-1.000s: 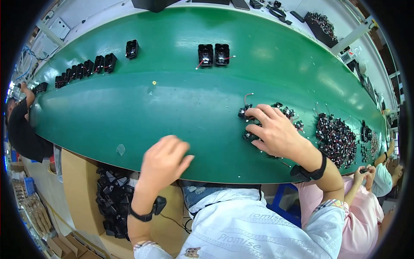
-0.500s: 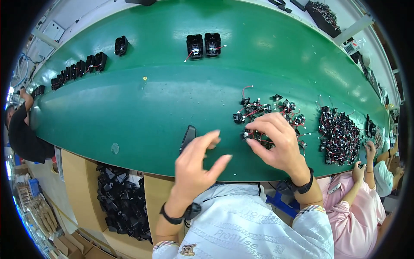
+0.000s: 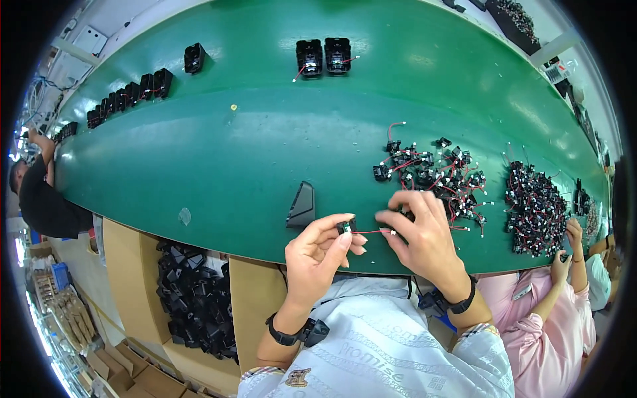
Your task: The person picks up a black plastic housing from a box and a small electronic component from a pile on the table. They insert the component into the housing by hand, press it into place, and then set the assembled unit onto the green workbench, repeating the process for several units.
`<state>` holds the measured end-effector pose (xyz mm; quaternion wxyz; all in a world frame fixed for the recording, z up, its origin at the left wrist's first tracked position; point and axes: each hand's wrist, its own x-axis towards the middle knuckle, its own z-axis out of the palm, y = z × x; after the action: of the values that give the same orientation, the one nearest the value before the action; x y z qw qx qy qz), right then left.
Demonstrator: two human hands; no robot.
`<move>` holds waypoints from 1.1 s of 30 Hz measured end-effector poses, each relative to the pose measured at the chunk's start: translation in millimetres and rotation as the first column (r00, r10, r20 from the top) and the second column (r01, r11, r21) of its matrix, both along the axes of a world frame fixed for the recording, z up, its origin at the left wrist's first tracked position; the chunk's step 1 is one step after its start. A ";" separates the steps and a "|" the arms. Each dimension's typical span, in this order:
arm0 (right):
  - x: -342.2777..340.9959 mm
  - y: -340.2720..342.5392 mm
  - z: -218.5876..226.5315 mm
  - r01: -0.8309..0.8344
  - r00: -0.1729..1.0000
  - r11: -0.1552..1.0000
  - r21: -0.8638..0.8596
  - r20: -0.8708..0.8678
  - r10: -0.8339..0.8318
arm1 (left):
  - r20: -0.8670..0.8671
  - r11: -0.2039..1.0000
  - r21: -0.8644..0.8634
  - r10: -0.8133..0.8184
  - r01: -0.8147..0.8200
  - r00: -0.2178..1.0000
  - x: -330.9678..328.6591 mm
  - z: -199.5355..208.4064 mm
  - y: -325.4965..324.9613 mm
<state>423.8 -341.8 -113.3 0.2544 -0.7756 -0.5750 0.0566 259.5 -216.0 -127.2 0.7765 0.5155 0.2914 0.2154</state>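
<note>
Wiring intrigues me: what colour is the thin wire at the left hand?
The thin wire is red, clearest in the head view.

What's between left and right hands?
A red wire, running from the small black part in the left hand toward the right hand and ending in a white connector; shows in the head view.

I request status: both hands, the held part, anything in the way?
Left hand pinching small black part; red lead toward right hand. Right hand curled, grip unclear. Black housing beyond left hand, not between hands.

White shirt with pale grey lettering, checked cuffs, brown patch at left; black wristbands bearing black boxes.
</note>
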 end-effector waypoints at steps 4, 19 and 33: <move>-5.0 6.7 12.5 0.083 0.979 0.974 0.211 -0.200 -0.040 | -0.021 0.999 -0.038 -0.020 0.019 1.000 4.9 3.1 -0.1; -13.9 11.1 -5.2 0.101 0.868 0.922 0.374 -0.487 0.102 | 0.140 0.968 -0.199 -0.123 0.150 0.982 -3.5 -9.4 -2.1; -11.1 5.2 -10.1 0.174 0.754 0.921 0.347 -0.649 0.102 | 0.181 0.980 -0.023 -0.189 0.196 0.965 0.6 -15.4 -1.9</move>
<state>412.7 -336.5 -123.5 0.5882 -0.6514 -0.4333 0.2049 260.2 -217.9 -142.6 0.8269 0.5042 0.1737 0.1783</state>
